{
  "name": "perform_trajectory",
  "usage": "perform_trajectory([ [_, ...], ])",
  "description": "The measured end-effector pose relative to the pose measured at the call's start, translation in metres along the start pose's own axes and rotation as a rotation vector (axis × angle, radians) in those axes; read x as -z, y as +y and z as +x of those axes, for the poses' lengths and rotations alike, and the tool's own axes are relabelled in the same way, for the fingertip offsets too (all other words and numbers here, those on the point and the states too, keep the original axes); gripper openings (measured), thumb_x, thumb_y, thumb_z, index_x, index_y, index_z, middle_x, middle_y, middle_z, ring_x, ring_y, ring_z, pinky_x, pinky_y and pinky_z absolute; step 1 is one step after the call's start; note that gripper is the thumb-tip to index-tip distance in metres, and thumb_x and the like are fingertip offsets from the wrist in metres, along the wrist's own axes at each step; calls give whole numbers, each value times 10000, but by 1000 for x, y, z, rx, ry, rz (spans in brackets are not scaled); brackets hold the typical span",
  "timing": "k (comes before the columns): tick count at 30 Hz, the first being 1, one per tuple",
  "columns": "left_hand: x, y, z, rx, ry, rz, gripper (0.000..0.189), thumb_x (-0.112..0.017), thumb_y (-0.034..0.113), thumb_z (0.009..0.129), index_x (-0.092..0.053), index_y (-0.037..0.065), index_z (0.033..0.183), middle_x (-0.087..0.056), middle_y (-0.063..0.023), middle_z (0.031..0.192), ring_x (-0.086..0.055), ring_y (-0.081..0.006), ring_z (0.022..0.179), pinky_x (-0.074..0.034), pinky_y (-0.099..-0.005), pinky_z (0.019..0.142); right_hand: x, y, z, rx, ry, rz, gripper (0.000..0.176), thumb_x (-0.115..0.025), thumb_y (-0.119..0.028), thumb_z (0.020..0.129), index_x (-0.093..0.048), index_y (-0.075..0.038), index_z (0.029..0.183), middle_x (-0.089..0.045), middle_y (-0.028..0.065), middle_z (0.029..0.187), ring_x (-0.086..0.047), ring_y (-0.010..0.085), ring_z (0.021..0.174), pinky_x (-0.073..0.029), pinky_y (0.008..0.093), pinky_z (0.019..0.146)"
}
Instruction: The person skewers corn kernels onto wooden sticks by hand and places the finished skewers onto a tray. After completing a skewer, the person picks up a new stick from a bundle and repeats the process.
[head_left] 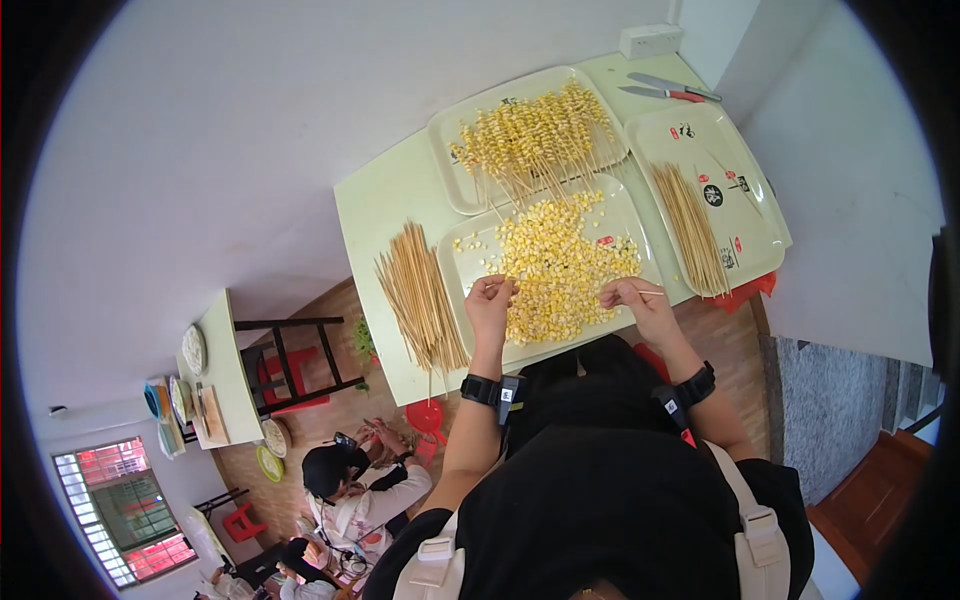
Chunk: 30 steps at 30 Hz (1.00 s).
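1. Yellow corn pieces (555,250) lie in a big loose heap on the near tray (627,215), right in front of the person. A few have rolled apart toward the tray's left side.
2. The left hand (491,300) is over the left edge of the heap, with its fingers bent in. The tips are too small to see well, so one cannot tell if they meet or hold a piece of corn.
3. The right hand (637,298) is over the right edge of the heap. Its fingers are closed on a thin stick (652,292), which pokes out to the right. The two hands are well apart.
4. Behind the near tray is the far tray (445,140). Many corn sticks (540,130) lie on it side by side, with corn on their far parts and bare ends toward the person.
5. To the left of the near tray, a pile of bare sticks (415,290) lies right on the pale green table (375,200).
6. On the right tray (748,215) is one more bunch of sticks (690,225), along its left side.
7. Two knives (672,88) lie at the far right of the table, past the right tray. One has a red handle.
8. Off to the left, well away from this table, another person in a black cap (325,472) is near a red stool (427,418).
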<state>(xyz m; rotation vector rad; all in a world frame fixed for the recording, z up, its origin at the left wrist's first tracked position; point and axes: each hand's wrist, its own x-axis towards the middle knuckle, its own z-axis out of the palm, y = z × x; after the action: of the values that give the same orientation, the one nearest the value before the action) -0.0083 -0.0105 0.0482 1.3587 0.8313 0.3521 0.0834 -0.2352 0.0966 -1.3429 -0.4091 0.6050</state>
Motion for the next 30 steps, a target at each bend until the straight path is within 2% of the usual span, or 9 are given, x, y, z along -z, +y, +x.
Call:
perform_trajectory([
  [13, -25, 0, -9, 46, -180, 50, 156, -593, 90, 755, -513, 25, 873, -620, -79, 731, -600, -111, 667, -419, -186, 513, -10, 19, 5, -43, -39, 11, 256, -434, -157, 871, -553, 65, 915, -589, 98, 809, -555, 138, 727, -460, 256, 682],
  [21, -21, 2, -6, 24, -205, 39, 162, -585, 95, 763, -515, 18, 886, -613, -68, 734, -597, -114, 673, -427, -193, 528, -11, 24, 8, -59, -15, 65, 284, -422, -191, 877, -546, 62, 913, -586, 103, 796, -558, 145, 717, -467, 265, 674],
  [23, -14, 4, -5, 44, -217, 40, 170, -586, 102, 763, -516, 18, 894, -610, -69, 745, -594, -116, 678, -430, -196, 535, -11, 26, 9, -115, 37, 155, 305, -419, -226, 877, -545, 50, 909, -585, 101, 783, -562, 143, 702, -470, 257, 663],
  [25, -1, -3, 1, 84, -122, 72, 202, -595, 119, 756, -523, 17, 916, -600, -68, 765, -577, -111, 689, -435, -208, 554, -6, 28, 10, -169, 122, 186, 313, -419, -241, 876, -545, 44, 908, -585, 98, 775, -562, 140, 689, -470, 253, 655],
  [26, 11, -26, 10, -46, -49, 200, 228, -613, 133, 733, -548, 8, 912, -589, -65, 764, -549, -104, 669, -426, -212, 558, -3, 28, 10, -221, 205, 217, 320, -419, -255, 875, -544, 37, 907, -585, 96, 768, -562, 137, 676, -471, 249, 648],
  [27, 23, -41, 16, -44, -47, 201, 228, -613, 133, 733, -548, 8, 912, -589, -65, 764, -549, -104, 669, -426, -212, 558, 0, 28, 9, -223, 203, 217, 320, -419, -255, 875, -544, 37, 907, -585, 96, 768, -562, 137, 676, -471, 249, 648],
  [29, 38, -51, 19, -92, 2, 561, 214, -600, 127, 688, -590, -12, 851, -588, -84, 738, -537, -132, 635, -431, -247, 557, 6, 28, 7, -225, 282, 225, 314, -424, -260, 871, -545, 29, 895, -583, 90, 750, -556, 127, 649, -470, 242, 630],
  [30, 43, -57, 20, -20, -19, 552, 219, -603, 141, 649, -613, 9, 823, -571, -94, 704, -525, -156, 622, -426, -272, 557, 10, 29, 6, -226, 284, 225, 314, -424, -260, 871, -545, 29, 895, -583, 90, 750, -556, 127, 649, -470, 242, 630],
])
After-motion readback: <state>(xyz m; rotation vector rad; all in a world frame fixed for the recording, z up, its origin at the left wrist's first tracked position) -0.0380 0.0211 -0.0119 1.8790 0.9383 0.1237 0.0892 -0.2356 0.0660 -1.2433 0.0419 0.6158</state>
